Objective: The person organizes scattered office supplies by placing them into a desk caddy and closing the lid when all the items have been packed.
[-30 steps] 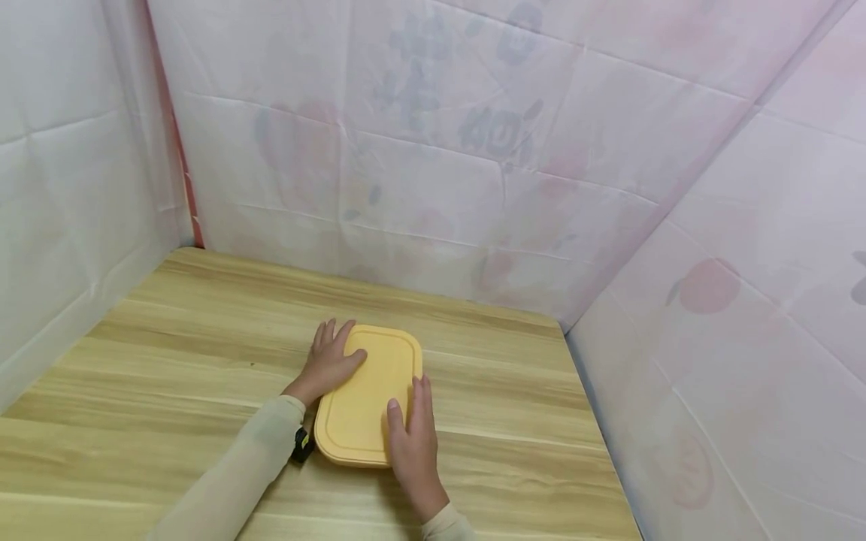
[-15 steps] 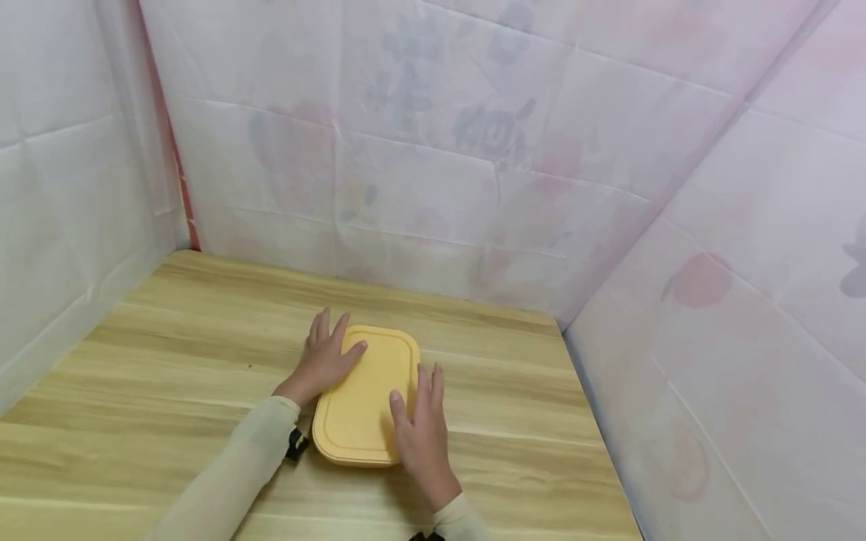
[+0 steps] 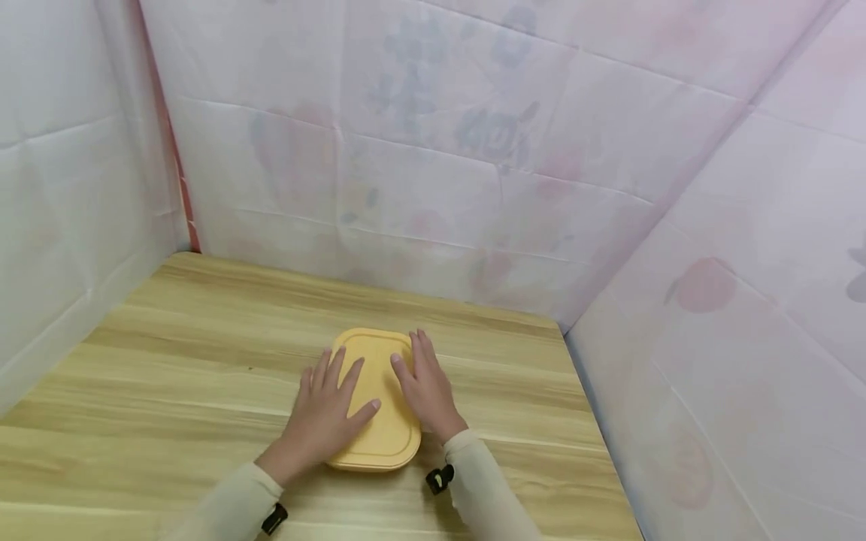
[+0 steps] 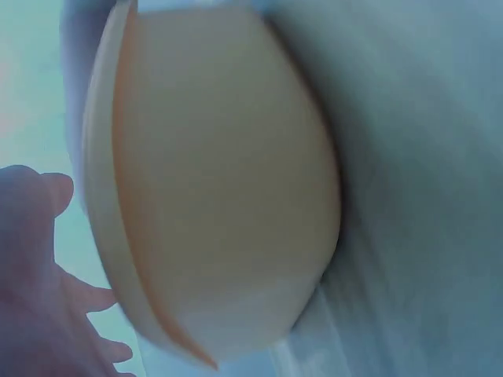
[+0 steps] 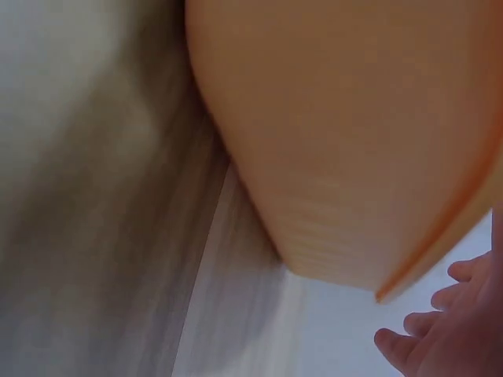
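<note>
A yellow rectangular lidded container (image 3: 386,409) with rounded corners stands on the wooden table, its long side running away from me. My left hand (image 3: 321,413) lies along its left side, fingers spread and straight, thumb over the lid. My right hand (image 3: 428,391) is at the far right edge, fingers straight and thumb above the lid. In the left wrist view the container's side wall (image 4: 228,173) and overhanging lid rim (image 4: 102,173) show, with the left fingers near the rim. The right wrist view shows the opposite wall (image 5: 338,133), the right fingertips just beyond the lid edge.
The wood-grain table (image 3: 169,361) reaches back to a pale printed sheet (image 3: 419,188) hung behind it. More sheeting (image 3: 744,338) closes off the right side, and a white sheet (image 3: 68,210) the left. Both sleeves carry small black wrist devices (image 3: 440,479).
My left hand has come back toward me along the container's left side. My right hand has moved forward to its far right edge. The container has turned slightly, its near end swinging right.
</note>
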A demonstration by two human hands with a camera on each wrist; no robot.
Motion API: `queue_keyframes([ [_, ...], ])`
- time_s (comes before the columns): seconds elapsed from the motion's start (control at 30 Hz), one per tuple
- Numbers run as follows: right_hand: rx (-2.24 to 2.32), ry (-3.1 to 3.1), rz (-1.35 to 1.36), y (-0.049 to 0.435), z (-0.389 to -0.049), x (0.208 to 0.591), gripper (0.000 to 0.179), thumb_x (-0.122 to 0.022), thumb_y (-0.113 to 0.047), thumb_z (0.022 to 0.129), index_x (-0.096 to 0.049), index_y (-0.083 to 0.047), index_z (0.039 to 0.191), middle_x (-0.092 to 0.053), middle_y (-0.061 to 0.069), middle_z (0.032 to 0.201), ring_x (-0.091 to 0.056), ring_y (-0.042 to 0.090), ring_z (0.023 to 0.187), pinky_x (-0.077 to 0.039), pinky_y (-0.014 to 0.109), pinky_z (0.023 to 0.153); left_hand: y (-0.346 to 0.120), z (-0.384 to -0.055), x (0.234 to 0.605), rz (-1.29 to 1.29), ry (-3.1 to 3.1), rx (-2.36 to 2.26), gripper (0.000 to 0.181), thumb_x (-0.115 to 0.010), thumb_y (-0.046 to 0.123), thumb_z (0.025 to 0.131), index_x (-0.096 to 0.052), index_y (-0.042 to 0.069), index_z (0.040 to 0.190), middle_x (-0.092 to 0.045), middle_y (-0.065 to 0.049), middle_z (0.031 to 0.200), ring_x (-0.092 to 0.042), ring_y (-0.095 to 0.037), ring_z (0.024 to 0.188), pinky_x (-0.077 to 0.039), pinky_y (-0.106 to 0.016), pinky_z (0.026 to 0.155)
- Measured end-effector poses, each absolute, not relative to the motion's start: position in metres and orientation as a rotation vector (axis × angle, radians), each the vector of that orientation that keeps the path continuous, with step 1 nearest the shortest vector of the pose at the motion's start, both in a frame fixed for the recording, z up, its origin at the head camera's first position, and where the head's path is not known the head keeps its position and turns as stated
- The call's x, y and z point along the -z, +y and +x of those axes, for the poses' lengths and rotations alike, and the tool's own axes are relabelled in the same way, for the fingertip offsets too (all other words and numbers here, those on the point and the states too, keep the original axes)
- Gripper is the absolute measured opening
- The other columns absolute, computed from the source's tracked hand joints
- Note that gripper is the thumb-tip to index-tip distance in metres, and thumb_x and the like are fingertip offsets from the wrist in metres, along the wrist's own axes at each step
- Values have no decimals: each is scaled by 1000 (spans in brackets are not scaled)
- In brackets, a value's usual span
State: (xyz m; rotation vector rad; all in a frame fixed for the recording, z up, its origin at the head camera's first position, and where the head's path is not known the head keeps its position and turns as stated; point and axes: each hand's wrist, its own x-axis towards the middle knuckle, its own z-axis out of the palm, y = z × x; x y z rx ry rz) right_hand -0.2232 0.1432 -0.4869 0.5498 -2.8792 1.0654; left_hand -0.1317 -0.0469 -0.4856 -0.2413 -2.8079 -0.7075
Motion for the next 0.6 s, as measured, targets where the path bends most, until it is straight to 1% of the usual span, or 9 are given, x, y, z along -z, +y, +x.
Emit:
queue_keyframes([
  [0.13, -1008, -2913, 602, 145, -239, 493, 77, -30, -63, 104, -20, -14, 162, -11, 9, 170, -7, 32, 157, -18, 65, 120, -31, -123, 495, -330, -2781, 596, 76, -49, 61, 98, -42, 10, 154, -27, -21, 164, -16, -44, 153, -19, -70, 116],
  [0.2, -977, -2935, 610, 148, -242, 497, 78, -30, -64, 103, -21, -12, 162, -13, 11, 170, -6, 34, 157, -16, 65, 121, -26, -121, 500, -368, -2795, 580, 75, -48, 61, 99, -42, 11, 154, -28, -19, 164, -17, -43, 153, -18, -70, 117],
  [0.27, -957, -2956, 601, 151, -242, 500, 79, -30, -64, 103, -22, -12, 161, -15, 11, 169, -5, 32, 157, -15, 62, 123, -21, -120, 502, -383, -2818, 580, 74, -45, 62, 99, -42, 12, 154, -28, -18, 164, -16, -41, 154, -16, -69, 118],
  [0.33, -954, -2969, 595, 153, -241, 502, 79, -31, -64, 103, -23, -11, 161, -16, 11, 169, -6, 31, 157, -16, 60, 123, -19, -120, 505, -382, -2844, 565, 74, -42, 63, 100, -41, 14, 155, -27, -16, 165, -16, -39, 154, -14, -68, 119],
  [0.43, -923, -2995, 578, 154, -239, 504, 80, -29, -66, 102, -22, -13, 162, -15, 10, 169, -7, 30, 157, -18, 58, 123, -19, -119, 507, -377, -2872, 529, 73, -39, 64, 101, -41, 15, 155, -27, -14, 165, -16, -37, 155, -12, -68, 119],
  [0.6, -888, -3019, 566, 152, -237, 506, 84, -26, -72, 99, -21, -16, 162, -13, 8, 170, -8, 28, 158, -23, 58, 122, -18, -117, 508, -380, -2872, 523, 71, -38, 62, 102, -43, 14, 154, -31, -15, 164, -19, -37, 154, -12, -68, 118],
])
